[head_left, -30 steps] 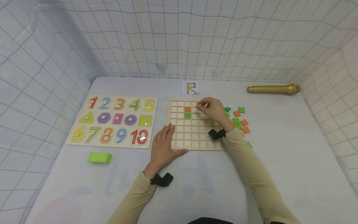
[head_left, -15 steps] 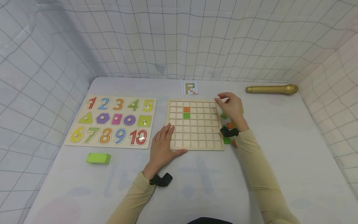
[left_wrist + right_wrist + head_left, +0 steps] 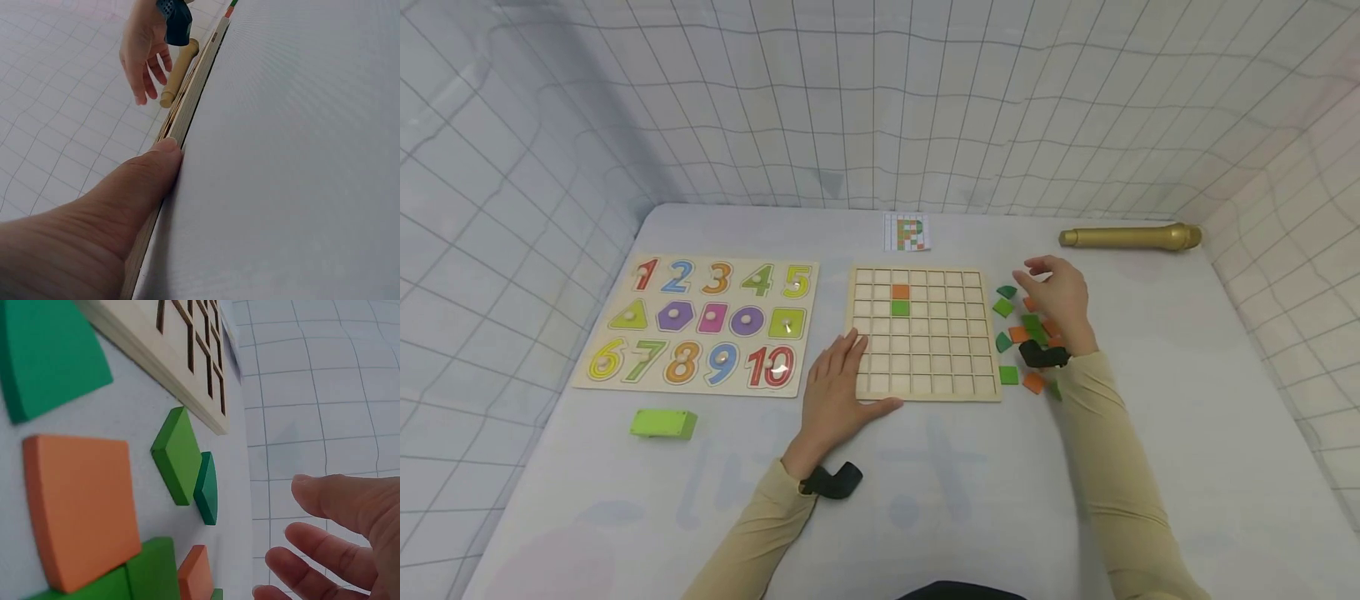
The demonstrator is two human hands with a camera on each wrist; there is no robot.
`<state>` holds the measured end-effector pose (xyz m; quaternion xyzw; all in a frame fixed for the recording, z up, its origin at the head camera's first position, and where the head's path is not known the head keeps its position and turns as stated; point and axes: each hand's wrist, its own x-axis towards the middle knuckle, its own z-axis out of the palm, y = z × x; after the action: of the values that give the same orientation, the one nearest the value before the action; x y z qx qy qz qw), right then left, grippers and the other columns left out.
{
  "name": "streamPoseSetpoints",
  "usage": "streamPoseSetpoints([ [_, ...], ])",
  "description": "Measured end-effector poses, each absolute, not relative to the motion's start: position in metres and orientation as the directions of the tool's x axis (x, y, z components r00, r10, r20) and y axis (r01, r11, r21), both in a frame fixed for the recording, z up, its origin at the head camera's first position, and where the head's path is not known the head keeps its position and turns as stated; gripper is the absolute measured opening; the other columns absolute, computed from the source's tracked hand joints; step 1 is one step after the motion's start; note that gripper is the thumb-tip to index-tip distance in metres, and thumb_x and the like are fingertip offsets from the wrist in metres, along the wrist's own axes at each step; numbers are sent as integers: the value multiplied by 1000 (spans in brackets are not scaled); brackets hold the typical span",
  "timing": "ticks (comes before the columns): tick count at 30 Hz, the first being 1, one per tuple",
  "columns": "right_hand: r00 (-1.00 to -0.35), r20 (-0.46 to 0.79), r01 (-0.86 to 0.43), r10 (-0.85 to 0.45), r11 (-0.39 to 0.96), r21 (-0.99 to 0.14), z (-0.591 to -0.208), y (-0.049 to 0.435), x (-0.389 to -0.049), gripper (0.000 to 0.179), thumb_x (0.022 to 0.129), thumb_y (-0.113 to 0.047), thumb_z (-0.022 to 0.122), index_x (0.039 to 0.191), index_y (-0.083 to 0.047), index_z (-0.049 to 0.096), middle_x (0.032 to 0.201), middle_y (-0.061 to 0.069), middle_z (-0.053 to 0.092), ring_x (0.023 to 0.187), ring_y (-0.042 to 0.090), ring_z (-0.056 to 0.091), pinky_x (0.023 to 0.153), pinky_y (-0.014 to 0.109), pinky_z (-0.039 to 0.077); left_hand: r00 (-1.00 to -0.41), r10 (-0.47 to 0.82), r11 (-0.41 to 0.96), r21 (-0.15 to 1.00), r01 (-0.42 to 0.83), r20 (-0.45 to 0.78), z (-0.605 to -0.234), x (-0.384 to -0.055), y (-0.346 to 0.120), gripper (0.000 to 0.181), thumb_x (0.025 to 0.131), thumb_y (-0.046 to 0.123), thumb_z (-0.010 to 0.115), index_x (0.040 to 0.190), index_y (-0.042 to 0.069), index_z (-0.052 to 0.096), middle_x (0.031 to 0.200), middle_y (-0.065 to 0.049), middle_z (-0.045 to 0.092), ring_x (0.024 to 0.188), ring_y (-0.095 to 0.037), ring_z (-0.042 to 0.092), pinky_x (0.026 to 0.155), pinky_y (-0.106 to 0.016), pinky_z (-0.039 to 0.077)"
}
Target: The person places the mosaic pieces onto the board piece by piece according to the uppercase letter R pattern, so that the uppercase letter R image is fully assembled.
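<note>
My left hand (image 3: pixel 837 392) rests on the lower left corner of a wooden grid board (image 3: pixel 925 400), fingers straight. Its thumb (image 3: pixel 134 187) lies along the board's near edge in the left wrist view. An orange square tile (image 3: pixel 900 292) and a green square tile (image 3: pixel 900 308) sit in the grid, one above the other. To the right of the board my right hand (image 3: pixel 1060 300) hovers over loose tiles, fingers loosely bent and holding nothing. Below it in the right wrist view are an orange tile (image 3: pixel 84 506), a light green tile (image 3: pixel 177 456) and a dark green rounded tile (image 3: pixel 56 356).
A number and shape puzzle board (image 3: pixel 700 325) lies to the left, with a light green block (image 3: pixel 664 424) below it. Behind the grid board is a small pattern card (image 3: pixel 907 232). A gold microphone (image 3: pixel 1131 238) lies at the back right. Grid-patterned cloth walls surround the table.
My right hand has moved from above the grid board rightward to the loose tiles, uncovering the board's right side. The left hand stays in place.
</note>
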<state>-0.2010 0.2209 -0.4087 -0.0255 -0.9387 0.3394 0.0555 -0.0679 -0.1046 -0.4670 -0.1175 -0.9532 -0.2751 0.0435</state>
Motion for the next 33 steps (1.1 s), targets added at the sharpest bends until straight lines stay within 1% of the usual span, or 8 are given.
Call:
streamPoseSetpoints([
  [4,-995,19,65,98,783,-619,-410,225,-198,42,91,-31,64,118,1,62,109,19,62,89,33,57,69,36,41,-969,200,822,512,247,146,-467,-68,-104,102,70,61,73,147,7,33,153,-9,25,139,-27,18,110,-44,14],
  [10,-992,-65,125,107,813,-568,-411,230,-195,40,90,-30,65,114,3,62,104,21,61,87,33,55,70,38,41,-970,200,827,507,242,138,-466,-68,-104,103,70,61,73,147,7,32,153,-9,24,139,-27,17,110,-44,14],
  [17,-984,-145,163,100,828,-536,-412,235,-190,38,88,-29,66,109,2,62,102,19,60,83,30,55,64,34,40,-971,199,825,512,240,136,-466,-68,-104,102,71,60,73,147,7,32,153,-9,24,140,-27,16,110,-45,14],
  [26,-976,-160,208,145,833,-513,-411,236,-188,35,85,-28,70,103,0,67,98,17,66,79,28,57,62,33,39,-969,202,823,511,247,142,-468,-68,-104,102,71,60,73,147,7,33,153,-9,24,140,-27,17,110,-45,14],
  [33,-969,-172,242,177,817,-523,-410,236,-189,36,82,-28,74,104,0,68,96,17,67,79,27,58,62,33,39,-967,204,822,510,253,151,-469,-69,-105,102,70,61,73,147,7,33,153,-9,25,139,-27,17,110,-45,14],
])
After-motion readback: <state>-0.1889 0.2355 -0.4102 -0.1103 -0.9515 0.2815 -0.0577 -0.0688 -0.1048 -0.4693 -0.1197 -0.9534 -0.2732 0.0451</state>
